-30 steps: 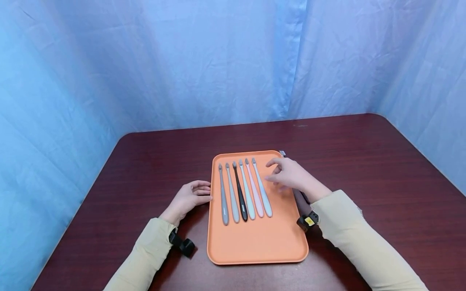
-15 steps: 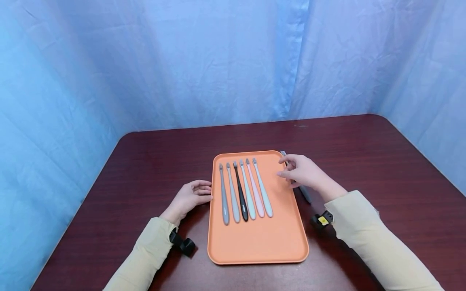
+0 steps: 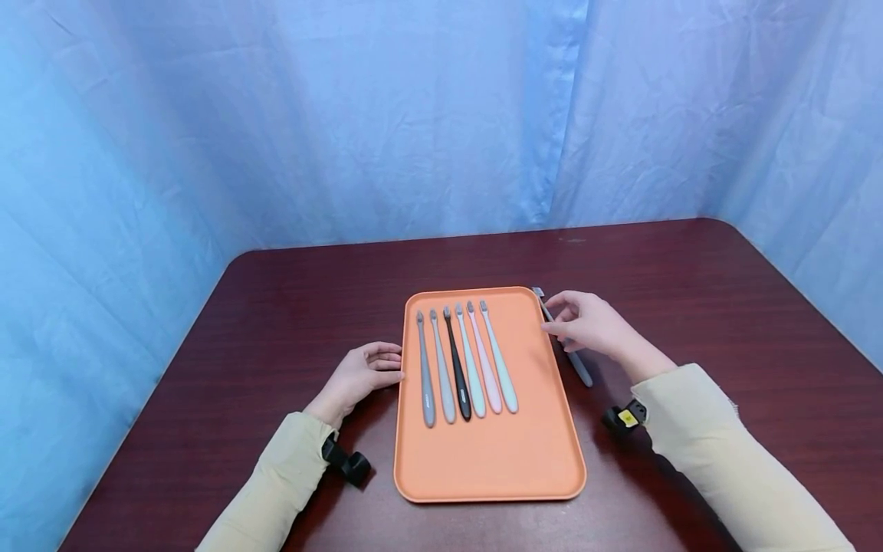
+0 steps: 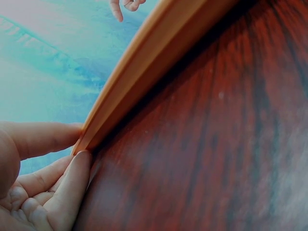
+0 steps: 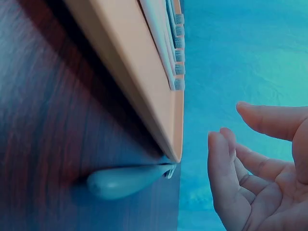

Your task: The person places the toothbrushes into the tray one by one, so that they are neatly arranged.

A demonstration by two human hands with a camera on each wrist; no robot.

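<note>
An orange tray [image 3: 497, 452] lies mid-table with several toothbrushes [image 3: 458, 368] side by side on its left half, heads away from me. One more grey toothbrush [image 3: 578, 366] lies on the table along the tray's right edge; its handle [image 5: 125, 180] shows in the right wrist view. My right hand [image 3: 586, 322] hovers over that brush's upper part, fingers [image 5: 226, 168] spread and relaxed, holding nothing. My left hand [image 3: 359, 376] rests on the table, thumb and fingertips [image 4: 72, 178] touching the tray's left rim [image 4: 144, 72].
The dark red wooden table [image 3: 690, 307] has rounded corners and blue curtains [image 3: 345, 115] close behind and on both sides. Black wrist cameras [image 3: 345, 464] sit on both forearms.
My right hand has moved right, from above the tray's right half to past its right edge, over the grey toothbrush. The left hand and the tray have stayed put.
</note>
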